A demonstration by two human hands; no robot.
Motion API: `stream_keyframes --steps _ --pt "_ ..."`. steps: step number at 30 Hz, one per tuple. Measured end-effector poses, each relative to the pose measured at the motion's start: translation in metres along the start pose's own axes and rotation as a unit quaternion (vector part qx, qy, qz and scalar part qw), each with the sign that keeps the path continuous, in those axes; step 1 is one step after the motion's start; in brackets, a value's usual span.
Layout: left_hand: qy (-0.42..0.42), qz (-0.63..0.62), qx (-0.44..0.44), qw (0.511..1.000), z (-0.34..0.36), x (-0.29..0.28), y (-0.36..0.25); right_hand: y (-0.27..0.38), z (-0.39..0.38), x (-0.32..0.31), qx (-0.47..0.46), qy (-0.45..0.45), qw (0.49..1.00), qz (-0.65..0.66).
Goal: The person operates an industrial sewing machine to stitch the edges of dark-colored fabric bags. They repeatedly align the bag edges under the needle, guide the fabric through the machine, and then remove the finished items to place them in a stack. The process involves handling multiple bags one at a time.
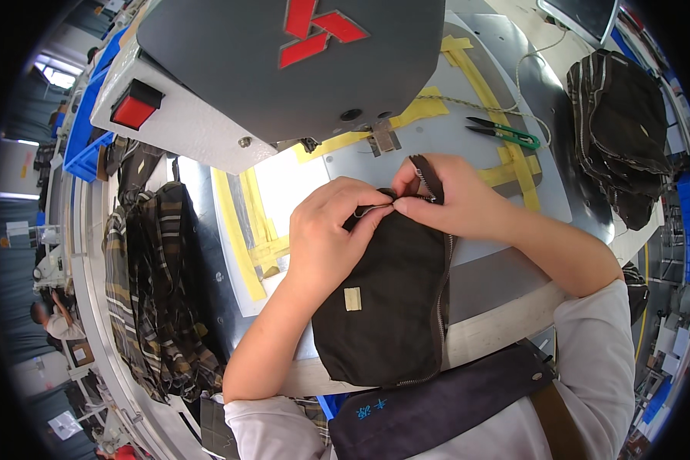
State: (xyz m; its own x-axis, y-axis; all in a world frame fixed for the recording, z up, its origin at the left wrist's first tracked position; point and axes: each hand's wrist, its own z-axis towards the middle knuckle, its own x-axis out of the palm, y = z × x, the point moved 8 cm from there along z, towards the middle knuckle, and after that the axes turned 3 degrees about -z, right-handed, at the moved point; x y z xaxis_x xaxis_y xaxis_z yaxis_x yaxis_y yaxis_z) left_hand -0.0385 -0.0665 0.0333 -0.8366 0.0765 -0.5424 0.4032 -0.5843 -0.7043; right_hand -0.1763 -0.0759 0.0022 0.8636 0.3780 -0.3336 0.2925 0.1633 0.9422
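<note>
A black fabric pouch with a zipper along its right side and a small cream tab lies over the front of the work plate under a grey machine head. My left hand pinches the pouch's top edge near a zipper. Just to its right, my right hand is closed on the same top edge, thumb and fingers at a zipper end that sticks up. The two thumbs nearly meet there. Exactly what sits between the fingertips is partly hidden.
Green-handled snips and a cord lie right of the machine on the plate with yellow tape. Dark zipped pouches are piled at the right, plaid fabric at the left. Another person works far left, behind blue bins.
</note>
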Motion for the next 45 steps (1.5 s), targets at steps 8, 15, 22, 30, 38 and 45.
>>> stream_keyframes --steps 8,15,22,30,38,45 --pt "0.022 -0.001 -0.024 0.999 -0.001 0.0 0.004 -0.006 0.002 0.003 0.033 0.026 0.999 0.02" --pt "0.02 0.111 0.102 0.988 0.0 0.001 -0.013 -0.012 0.0 -0.004 0.08 -0.032 0.996 0.024" --pt "0.002 0.108 0.087 0.99 -0.001 -0.002 -0.012 -0.003 -0.001 0.001 0.007 -0.041 0.999 0.001" --pt "0.056 -0.059 -0.138 0.987 -0.002 0.003 0.019 -0.003 -0.002 0.004 0.009 -0.012 1.0 0.022" --pt "0.076 -0.106 -0.148 0.98 -0.006 0.01 0.023 -0.017 0.002 0.008 0.095 0.031 0.994 0.047" --pt "0.088 -0.074 -0.162 0.98 -0.003 0.002 0.024 0.011 -0.008 -0.005 -0.107 -0.101 0.987 -0.07"
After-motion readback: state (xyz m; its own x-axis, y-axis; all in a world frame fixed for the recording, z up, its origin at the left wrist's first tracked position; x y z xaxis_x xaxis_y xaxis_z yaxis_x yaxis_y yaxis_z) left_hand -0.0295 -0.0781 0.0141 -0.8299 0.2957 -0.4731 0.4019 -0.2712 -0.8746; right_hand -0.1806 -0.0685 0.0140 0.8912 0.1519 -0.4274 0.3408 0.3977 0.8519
